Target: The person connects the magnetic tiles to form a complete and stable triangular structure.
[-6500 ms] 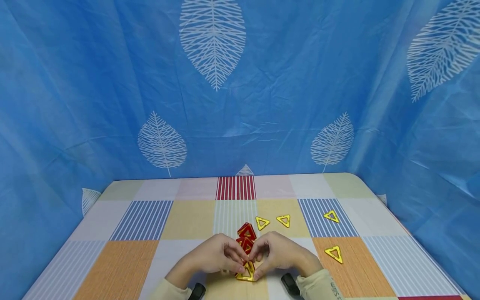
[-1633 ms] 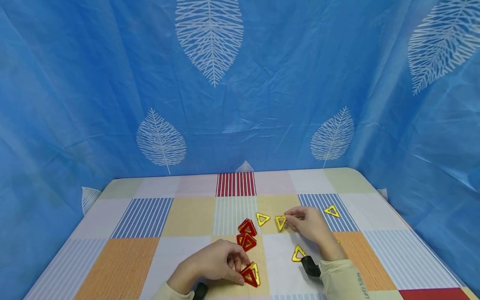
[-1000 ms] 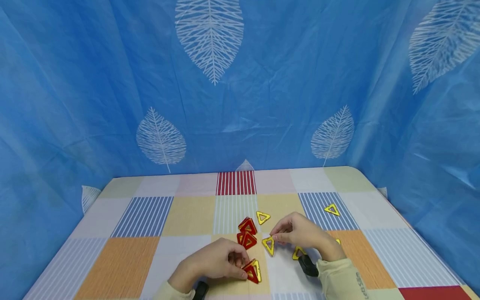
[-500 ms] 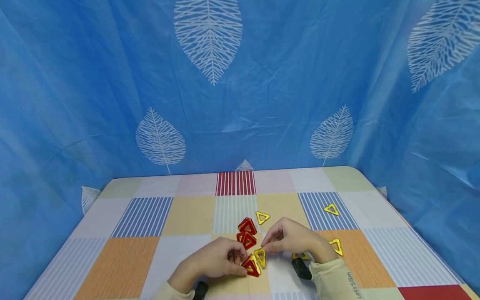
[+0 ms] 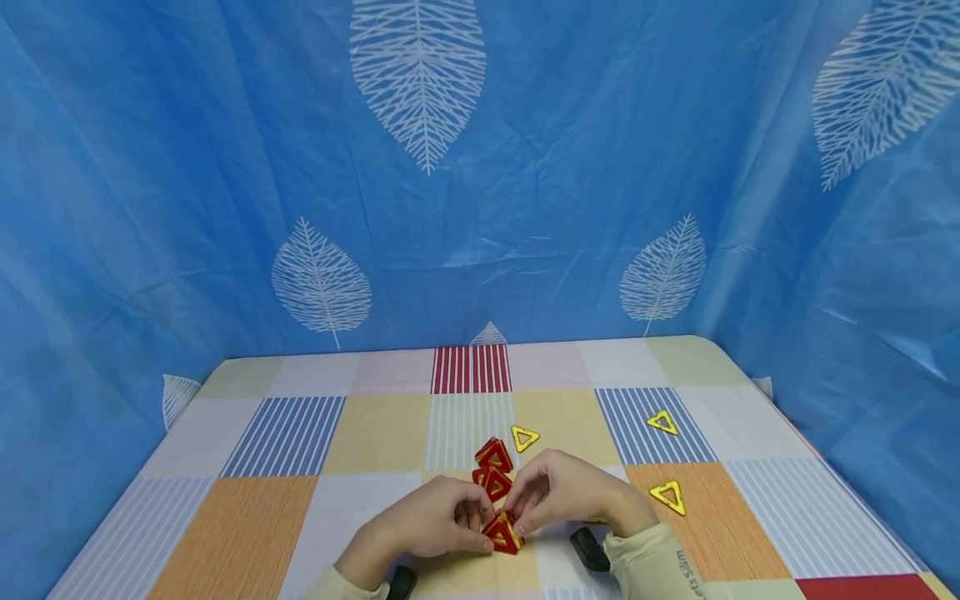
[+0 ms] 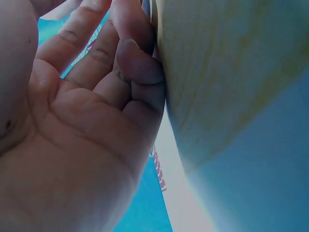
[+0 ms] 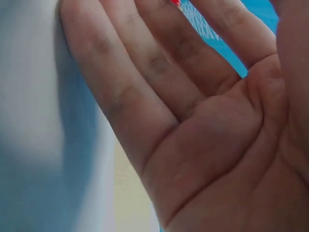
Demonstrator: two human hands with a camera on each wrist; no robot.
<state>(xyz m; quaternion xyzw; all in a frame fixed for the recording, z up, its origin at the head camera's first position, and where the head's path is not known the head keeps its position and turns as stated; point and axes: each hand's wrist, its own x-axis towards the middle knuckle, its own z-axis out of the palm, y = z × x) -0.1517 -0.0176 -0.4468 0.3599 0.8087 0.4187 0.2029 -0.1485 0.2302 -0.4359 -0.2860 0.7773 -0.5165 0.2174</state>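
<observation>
My left hand (image 5: 427, 517) pinches a small pyramid of red and yellow triangular magnetic tiles (image 5: 499, 535) low on the table, at front centre. From the other side, the fingertips of my right hand (image 5: 566, 493) grip the same pyramid where a yellow tile meets the red one. In the left wrist view the left palm (image 6: 91, 111) shows with its little finger along the tabletop, while the tiles are hidden. The right wrist view holds mostly the right palm (image 7: 207, 135), with a speck of red (image 7: 175, 2) at the fingertips.
Two red pyramids (image 5: 492, 455) of triangular tiles stand just behind the hands. A yellow triangle tile (image 5: 525, 438) lies beside them; another yellow tile (image 5: 662, 422) and a third yellow tile (image 5: 668, 497) lie to the right. One yellow tile (image 5: 597, 522) is half covered by the right wrist.
My right hand has taken a yellow triangle tile from the back of the table, drawn it nearer and leftward, and set it against the tiles in my left hand, which has hardly moved.
</observation>
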